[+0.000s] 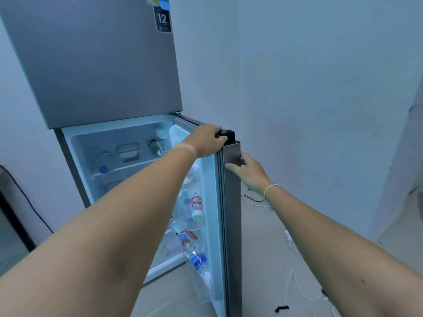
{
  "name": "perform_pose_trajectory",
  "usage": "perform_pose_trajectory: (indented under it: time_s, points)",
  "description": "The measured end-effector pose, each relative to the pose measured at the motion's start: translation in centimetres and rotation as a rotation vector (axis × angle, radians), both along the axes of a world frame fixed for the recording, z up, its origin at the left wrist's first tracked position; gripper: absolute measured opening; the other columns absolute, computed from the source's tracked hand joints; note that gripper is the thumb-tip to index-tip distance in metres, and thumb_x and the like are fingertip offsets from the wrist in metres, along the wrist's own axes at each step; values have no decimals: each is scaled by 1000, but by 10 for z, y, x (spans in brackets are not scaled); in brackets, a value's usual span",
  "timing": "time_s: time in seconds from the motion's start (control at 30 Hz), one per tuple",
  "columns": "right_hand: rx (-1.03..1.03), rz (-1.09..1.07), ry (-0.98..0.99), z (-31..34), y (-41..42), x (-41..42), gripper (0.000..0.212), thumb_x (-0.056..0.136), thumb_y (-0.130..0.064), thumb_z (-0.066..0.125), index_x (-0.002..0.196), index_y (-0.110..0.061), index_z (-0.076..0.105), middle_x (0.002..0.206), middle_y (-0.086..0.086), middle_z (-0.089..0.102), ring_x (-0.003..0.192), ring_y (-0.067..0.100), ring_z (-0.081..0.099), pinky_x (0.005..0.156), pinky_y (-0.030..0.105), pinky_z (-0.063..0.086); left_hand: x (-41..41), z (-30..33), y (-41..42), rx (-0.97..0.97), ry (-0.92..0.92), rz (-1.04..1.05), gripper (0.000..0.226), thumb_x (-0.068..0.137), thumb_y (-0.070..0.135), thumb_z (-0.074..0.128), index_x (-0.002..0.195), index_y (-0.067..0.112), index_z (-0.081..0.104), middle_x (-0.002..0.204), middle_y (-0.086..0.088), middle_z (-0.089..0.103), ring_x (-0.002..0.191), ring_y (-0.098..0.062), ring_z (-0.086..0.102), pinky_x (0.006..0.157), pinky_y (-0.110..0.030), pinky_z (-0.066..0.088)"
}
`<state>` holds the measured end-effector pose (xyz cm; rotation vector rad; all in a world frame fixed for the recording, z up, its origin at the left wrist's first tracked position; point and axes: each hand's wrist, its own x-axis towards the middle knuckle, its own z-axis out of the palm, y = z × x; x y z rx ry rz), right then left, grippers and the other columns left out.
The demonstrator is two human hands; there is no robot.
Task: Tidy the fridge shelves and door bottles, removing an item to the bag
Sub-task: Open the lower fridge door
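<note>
The fridge door (230, 225) stands wide open, edge-on to us, and both of our hands are on its top corner. Our left hand (207, 140) curls over the top of the door, fingers wrapped round the black hinge cap (226, 134); our right hand (248, 170) lies against the door's outer face just below that corner, fingers fairly straight and pressing rather than clamping. The door bottles (194, 225) sit in clear racks on the door's inner side, well below our hands.

We judge the step in hand to be steadying the door at full swing before we reach in. To do it well we should move the door slowly — loaded racks rattle, and the bottles lean loosely against each other. Once the door rests, the left hand can drop to the racks while the right keeps the door from drifting shut.

The door's outer skin is smooth brushed grey metal, its rim a soft ribbed gasket. The bottles are thin clear plastic with coloured caps and glossy labels — likely light and slippery if cold. Left of the door, the fridge shelves (123, 165) look like pale moulded plastic, lit from within. No bag is in view.
</note>
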<state>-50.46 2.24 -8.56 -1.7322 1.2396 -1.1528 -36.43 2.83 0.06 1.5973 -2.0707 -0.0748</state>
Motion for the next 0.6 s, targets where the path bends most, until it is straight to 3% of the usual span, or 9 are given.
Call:
perform_pose_trajectory:
  time_s: [0.1, 0.23, 0.43, 0.6]
  points:
    - [10, -36, 26, 0, -8, -14, 41, 89, -28, 61, 128, -18, 54, 119, 0, 61, 101, 14, 55, 82, 21, 39, -14, -1, -6, -35, -49, 6, 24, 94, 26, 46, 88, 6, 56, 84, -7, 58, 82, -26, 53, 69, -29, 36]
    - [28, -104, 42, -1, -16, -27, 43, 89, -30, 59, 130, -19, 52, 113, 4, 63, 97, 17, 57, 78, 23, 39, -30, -5, -16, -83, -83, 6, 31, 94, 27, 47, 100, 0, 60, 103, -15, 63, 95, -30, 57, 79, -33, 42]
    - [54, -153, 68, 0, -18, -38, 50, 89, -32, 60, 135, -21, 46, 112, 2, 61, 96, 18, 55, 79, 23, 38, -42, -4, -22, -63, -100, -21, 31, 95, 27, 44, 107, 2, 59, 112, -15, 61, 104, -29, 56, 86, -34, 44]
    - [66, -189, 124, 0, -14, -47, 62, 90, -31, 59, 145, -20, 33, 141, 9, 48, 127, 24, 47, 95, 26, 37, -43, -3, -14, -44, -143, -27, 41, 97, 27, 41, 129, 4, 51, 134, -14, 53, 126, -27, 47, 103, -35, 38]
